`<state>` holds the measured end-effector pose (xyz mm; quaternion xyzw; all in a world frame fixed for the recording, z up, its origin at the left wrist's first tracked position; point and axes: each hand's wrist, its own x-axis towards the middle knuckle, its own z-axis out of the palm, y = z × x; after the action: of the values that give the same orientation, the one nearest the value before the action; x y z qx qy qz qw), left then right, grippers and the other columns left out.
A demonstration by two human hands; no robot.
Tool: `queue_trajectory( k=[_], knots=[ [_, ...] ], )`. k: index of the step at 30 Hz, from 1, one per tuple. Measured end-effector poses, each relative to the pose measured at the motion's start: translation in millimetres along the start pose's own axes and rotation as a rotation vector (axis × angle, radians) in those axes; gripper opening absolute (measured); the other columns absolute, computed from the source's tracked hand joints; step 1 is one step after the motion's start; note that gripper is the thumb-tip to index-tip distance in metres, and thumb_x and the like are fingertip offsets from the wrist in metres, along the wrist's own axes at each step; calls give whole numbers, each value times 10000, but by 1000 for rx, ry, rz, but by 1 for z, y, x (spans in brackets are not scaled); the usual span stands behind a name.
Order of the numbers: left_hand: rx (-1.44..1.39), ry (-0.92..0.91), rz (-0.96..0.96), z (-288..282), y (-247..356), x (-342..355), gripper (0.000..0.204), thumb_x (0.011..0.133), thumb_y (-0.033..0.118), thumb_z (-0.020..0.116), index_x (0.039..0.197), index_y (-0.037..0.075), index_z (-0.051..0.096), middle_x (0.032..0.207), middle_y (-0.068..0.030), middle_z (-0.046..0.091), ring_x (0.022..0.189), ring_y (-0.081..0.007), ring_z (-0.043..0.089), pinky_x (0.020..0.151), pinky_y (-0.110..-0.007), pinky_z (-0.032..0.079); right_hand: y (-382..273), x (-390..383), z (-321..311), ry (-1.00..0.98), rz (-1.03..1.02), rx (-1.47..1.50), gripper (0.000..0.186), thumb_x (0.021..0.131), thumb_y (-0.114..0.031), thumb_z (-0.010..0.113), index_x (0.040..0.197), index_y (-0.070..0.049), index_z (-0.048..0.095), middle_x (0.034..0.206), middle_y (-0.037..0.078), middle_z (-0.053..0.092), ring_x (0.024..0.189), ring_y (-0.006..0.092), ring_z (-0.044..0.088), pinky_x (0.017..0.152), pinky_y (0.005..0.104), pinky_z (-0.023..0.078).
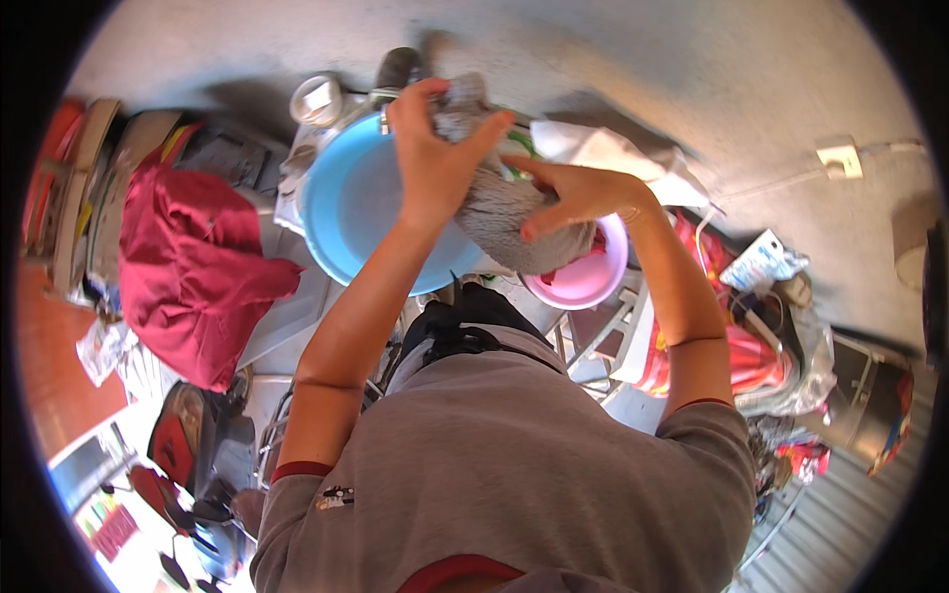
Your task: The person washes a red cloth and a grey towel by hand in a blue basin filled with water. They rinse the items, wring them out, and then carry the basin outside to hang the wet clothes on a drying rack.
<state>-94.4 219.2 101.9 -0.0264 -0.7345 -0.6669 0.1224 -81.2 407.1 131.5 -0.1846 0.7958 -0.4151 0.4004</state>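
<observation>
A wrung-looking, bunched grey cloth (509,222) hangs between my two hands, over the right side of a light blue basin (314,222). My left hand (440,163) grips its upper end, thumb on one side and fingers on the other. Lower down, my right hand (583,193) has its thumb and fingers curved on the cloth's right side; part of that hold is hidden. A pink basin (618,262) with something red in it stands partly under the cloth's lower right end. The cloth's kind of garment does not show.
Left of the blue basin, a dark red garment (193,267) is draped over a surface. A small clear tub (316,101) stands behind the basin. To the right are a white cloth or bag (633,163), red-striped bags (756,361) and a wall socket (839,160) with a cable.
</observation>
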Motion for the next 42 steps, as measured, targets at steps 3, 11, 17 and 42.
queue_trajectory(
  k=[3,11,17,42],
  knots=[
    [-11,-349,-48,40,12,-8,681,670,330,789,1190,32,465,1282,-207,356,1207,-273,353,955,-382,348,29,-42,11,-80,225,-13,903,639,-454,801,1296,17,401,1142,149,571,1061,222,532,920,308,408],
    [-166,-582,-560,16,-48,-18,415,807,287,664,1111,24,558,1076,-90,584,1049,-202,538,904,-321,408,214,-124,125,408,362,1290,574,820,-158,666,1319,-29,414,1203,99,550,1058,198,559,894,341,459],
    [-62,-452,-682,-34,-87,-45,258,842,180,609,1057,38,589,1007,-46,608,935,-131,564,826,-264,427,432,-52,216,928,528,1322,548,793,-191,671,1264,-12,454,1126,121,591,966,244,605,827,389,496],
    [157,340,-818,-217,-278,8,413,595,131,685,981,-7,627,849,-126,651,712,-231,620,673,-351,497,227,170,97,1050,248,413,489,670,-77,641,1139,2,526,958,88,601,830,209,571,743,329,461]
  ],
)
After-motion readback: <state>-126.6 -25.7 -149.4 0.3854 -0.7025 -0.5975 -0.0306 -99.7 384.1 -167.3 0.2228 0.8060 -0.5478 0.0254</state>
